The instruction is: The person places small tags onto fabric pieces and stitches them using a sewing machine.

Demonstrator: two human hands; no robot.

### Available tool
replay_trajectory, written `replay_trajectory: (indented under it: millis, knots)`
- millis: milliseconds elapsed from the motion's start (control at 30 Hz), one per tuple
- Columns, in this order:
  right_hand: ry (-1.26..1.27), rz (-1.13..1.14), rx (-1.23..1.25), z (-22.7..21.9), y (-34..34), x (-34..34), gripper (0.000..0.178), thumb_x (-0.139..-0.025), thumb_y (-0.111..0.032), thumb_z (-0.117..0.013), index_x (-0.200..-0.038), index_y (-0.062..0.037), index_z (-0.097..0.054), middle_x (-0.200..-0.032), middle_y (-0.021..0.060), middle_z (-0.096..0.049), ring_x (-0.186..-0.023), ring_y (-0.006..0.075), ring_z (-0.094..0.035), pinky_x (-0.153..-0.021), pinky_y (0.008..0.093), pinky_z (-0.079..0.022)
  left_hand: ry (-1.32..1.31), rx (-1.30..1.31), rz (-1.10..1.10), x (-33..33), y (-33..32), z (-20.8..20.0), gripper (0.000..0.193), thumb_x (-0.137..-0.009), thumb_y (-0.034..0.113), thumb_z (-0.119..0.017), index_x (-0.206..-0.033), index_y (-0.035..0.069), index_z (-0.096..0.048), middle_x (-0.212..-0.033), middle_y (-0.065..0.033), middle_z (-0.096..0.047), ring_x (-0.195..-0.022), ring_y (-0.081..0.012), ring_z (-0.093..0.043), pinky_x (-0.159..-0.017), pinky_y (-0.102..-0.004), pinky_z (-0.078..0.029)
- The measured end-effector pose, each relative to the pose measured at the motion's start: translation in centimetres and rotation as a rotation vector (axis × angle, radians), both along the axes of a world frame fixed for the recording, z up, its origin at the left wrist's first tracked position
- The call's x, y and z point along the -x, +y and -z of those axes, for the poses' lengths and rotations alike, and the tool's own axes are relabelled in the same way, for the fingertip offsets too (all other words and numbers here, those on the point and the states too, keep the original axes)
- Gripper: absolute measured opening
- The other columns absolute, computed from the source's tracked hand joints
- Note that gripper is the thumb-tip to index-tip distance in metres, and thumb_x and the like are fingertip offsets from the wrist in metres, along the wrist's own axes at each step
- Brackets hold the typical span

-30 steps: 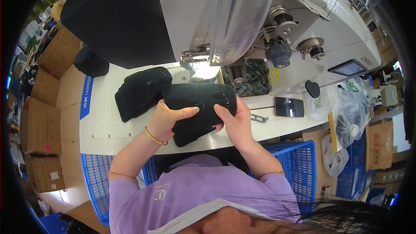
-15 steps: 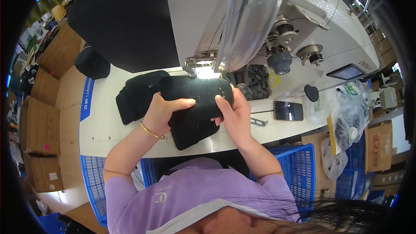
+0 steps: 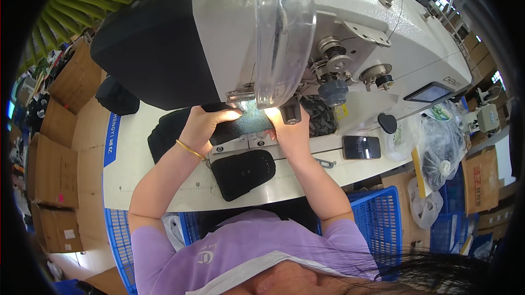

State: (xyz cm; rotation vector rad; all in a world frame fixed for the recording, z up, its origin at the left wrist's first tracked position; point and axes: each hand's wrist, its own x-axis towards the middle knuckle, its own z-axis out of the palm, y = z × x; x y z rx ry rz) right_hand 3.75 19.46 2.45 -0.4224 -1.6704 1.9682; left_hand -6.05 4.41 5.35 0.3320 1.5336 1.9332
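Note:
A black fabric piece (image 3: 244, 170) lies on the white table (image 3: 136, 169) and runs up under the head of a big white sewing machine (image 3: 350, 38). My left hand (image 3: 205, 123) grips its upper left part, close to the lit needle area. My right hand (image 3: 286, 129) presses the fabric's right side just below the needle area. Its lower rounded end hangs toward the table's front edge. A gold bracelet (image 3: 190, 150) sits on my left wrist. A clear plastic guard (image 3: 284, 32) covers the needle area from above.
A pile of black fabric (image 3: 167, 131) lies left of my hands. A dark phone (image 3: 361, 147) and a black round knob (image 3: 387, 123) lie to the right, with plastic bags (image 3: 437, 147) beyond. Blue crates (image 3: 377, 224) stand below the table; cardboard boxes (image 3: 54, 169) are stacked left.
Both hands have pushed the black fabric piece up and away, from the open table to under the machine head. The view has moved closer to the machine.

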Motion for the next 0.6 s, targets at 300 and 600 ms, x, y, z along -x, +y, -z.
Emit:
replay_trajectory:
  millis: [300,600]
  knots:
    - [-0.019,-0.014,-0.047,-0.26,0.18,-0.01,0.022,-0.084,-0.015,-0.066,-0.094,0.0013,-0.055,-0.070,0.0057,-0.060,-0.048,0.0095,-0.053,-0.040,0.0213,-0.038,0.047,-0.001,0.003,0.32,0.13,0.18,0.033,-0.074,-0.006,-0.064,-0.107,-0.002,-0.062,-0.096,-0.0073,-0.064,-0.088,-0.0157,-0.060,-0.080,-0.0282,-0.049]
    - [-0.005,-0.011,-0.022,-0.36,0.05,-0.06,0.022,-0.083,-0.015,-0.067,-0.093,0.0011,-0.055,-0.073,0.0057,-0.060,-0.049,0.0095,-0.053,-0.040,0.0211,-0.039,0.059,0.013,0.010,0.40,0.15,0.23,0.034,-0.074,-0.005,-0.065,-0.107,-0.003,-0.060,-0.094,-0.0080,-0.064,-0.086,-0.0154,-0.061,-0.078,-0.0275,-0.049]
